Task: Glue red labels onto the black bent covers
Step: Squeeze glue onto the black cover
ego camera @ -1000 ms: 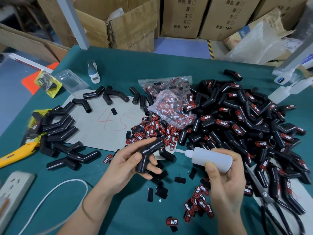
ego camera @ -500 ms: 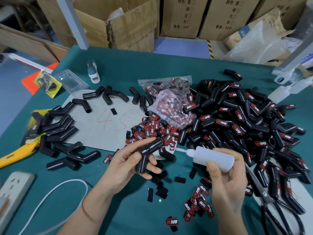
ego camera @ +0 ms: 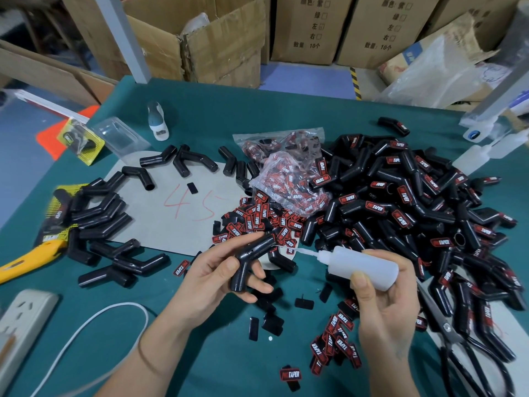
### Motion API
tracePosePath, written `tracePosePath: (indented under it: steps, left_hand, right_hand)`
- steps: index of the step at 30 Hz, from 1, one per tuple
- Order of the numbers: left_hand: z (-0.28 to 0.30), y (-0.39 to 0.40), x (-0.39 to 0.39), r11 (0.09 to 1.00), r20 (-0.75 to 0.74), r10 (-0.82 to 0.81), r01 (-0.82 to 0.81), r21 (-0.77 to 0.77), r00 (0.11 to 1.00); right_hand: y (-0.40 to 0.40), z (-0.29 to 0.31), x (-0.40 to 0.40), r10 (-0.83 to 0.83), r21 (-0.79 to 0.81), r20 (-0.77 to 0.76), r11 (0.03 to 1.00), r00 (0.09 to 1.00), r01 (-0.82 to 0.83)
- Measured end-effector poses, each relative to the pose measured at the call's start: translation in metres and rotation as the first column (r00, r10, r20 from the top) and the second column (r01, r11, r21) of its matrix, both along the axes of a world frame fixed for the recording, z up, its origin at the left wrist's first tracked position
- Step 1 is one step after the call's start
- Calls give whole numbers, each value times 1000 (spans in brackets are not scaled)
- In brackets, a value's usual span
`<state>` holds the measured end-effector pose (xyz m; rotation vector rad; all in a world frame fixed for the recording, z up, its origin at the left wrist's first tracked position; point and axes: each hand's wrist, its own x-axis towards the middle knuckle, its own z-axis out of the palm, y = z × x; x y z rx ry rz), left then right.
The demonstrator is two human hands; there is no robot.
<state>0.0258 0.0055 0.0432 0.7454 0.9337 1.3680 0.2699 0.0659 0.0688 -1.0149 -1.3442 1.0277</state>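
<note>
Head view, steeply down, close

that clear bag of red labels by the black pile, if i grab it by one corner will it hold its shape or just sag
The clear bag would probably sag: its film is crumpled and creased, so it looks thin and floppy. The loose red labels inside would likely slide toward the low end. It seems light for its size, since the labels look small and flat. Whether its mouth is sealed cannot be told, so some could spill.

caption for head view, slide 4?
Left hand holds a bent cover; right hand aims glue bottle at it.
</note>
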Motion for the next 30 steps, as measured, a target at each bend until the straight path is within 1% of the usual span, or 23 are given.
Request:
tracePosePath:
  steps: [30]
  left_hand:
    - [1, 0, 2, 1000, -10, 2, -3, -3, 1000]
  right_hand:
    - [-1, 1, 0, 6, -17, -30, 1000, 1000, -7]
